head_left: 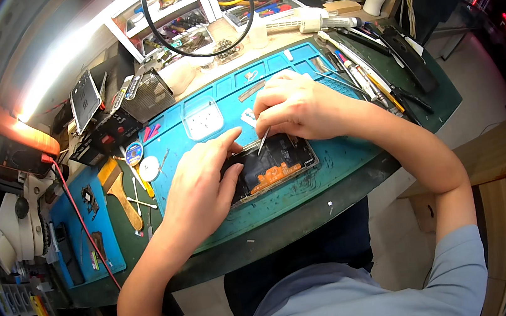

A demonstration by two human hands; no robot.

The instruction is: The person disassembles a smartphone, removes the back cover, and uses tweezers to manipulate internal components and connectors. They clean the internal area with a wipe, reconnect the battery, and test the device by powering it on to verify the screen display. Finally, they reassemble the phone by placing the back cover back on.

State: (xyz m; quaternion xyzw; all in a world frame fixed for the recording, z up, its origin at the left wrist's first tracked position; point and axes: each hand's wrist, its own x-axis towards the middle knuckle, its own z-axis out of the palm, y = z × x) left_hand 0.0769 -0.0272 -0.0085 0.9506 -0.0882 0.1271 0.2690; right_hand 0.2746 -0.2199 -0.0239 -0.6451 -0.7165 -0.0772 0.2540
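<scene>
A blue work mat (306, 177) covers the middle of the green bench (287, 229). On the mat lies an opened phone (273, 167), its inside facing up, with an orange part visible. The left hand (200, 186) rests flat on the phone's left end, fingers spread. The right hand (297, 105) pinches thin metal tweezers (263, 141), whose tip touches the phone's inside.

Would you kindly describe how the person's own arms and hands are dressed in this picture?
Both hands, left hand and right hand, are bare: no gloves, rings or watch visible. The forearms are uncovered; a short light blue-grey sleeve covers the right upper arm.
</scene>
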